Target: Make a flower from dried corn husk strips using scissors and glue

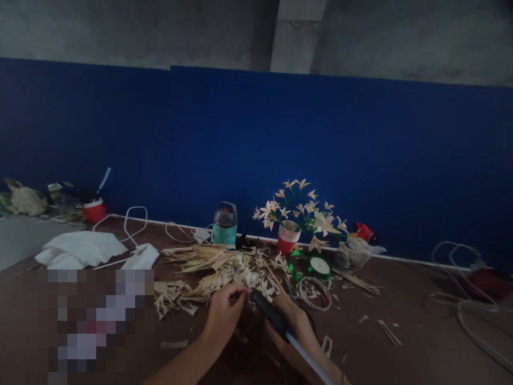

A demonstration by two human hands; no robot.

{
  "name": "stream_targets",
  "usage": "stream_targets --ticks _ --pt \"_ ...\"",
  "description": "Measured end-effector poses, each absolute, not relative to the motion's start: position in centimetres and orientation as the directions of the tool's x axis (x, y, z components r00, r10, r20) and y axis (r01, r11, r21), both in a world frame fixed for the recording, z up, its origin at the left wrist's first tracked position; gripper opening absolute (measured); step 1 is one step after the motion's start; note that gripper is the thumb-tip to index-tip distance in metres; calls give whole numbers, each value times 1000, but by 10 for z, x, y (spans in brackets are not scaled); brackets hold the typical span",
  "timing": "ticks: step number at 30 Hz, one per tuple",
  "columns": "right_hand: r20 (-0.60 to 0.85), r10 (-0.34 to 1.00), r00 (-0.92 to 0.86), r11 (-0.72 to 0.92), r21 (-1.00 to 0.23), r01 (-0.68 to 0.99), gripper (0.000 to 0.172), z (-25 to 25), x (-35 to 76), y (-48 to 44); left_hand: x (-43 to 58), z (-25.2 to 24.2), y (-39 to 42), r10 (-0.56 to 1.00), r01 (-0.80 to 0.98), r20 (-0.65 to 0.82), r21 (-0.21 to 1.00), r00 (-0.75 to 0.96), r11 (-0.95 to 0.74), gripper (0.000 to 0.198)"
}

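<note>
My right hand (pixel 294 318) is wrapped round a black glue gun (pixel 270 313), with a long pale glue stick (pixel 306 355) running out of its back towards me. The gun's front end points at my left hand (pixel 228 307), whose fingers are pinched together. Whatever they hold is too small and dark to make out. Just beyond both hands lies a heap of dried corn husks (pixel 212 262), with cut petal-like pieces (pixel 252 278) on its near side. Behind it, a stack of red and white paper cups (pixel 288 238) carries pale husk flowers (pixel 316 219) on green stems.
Right of the heap lie a green ribbon spool (pixel 319 266) and a tape roll (pixel 315 294). A teal device (pixel 225 224) stands by the blue partition (pixel 240 139). White cloths (pixel 82 248) lie left; white cables (pixel 460 299) loop at right. A pixelated patch hides the left front.
</note>
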State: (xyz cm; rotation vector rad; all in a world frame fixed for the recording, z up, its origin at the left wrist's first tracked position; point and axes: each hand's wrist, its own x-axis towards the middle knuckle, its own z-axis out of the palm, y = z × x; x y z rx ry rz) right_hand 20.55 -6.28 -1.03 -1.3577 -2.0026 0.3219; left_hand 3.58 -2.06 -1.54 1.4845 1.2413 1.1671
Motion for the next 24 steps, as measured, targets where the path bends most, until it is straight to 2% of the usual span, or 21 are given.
stream_targets --ticks 11,18,20,22,24 --pt "399 899 -183 397 -562 725 9 -10 206 -63 37 -15 -22 979 191 168 964 112 -187 25" --pt "364 921 -139 362 -670 648 14 -7 203 -63 36 -14 -23 973 264 208 937 102 -228 23" --pt "372 926 -63 334 -730 596 15 -14 201 -62 36 -13 -24 965 304 244 916 94 -261 21" --pt "398 914 85 291 -786 546 16 -24 201 -61 36 -12 -24 954 348 284 889 92 -298 17" --pt "392 898 198 251 -829 500 26 -33 201 -61 36 -12 -24 945 378 315 867 88 -324 14"
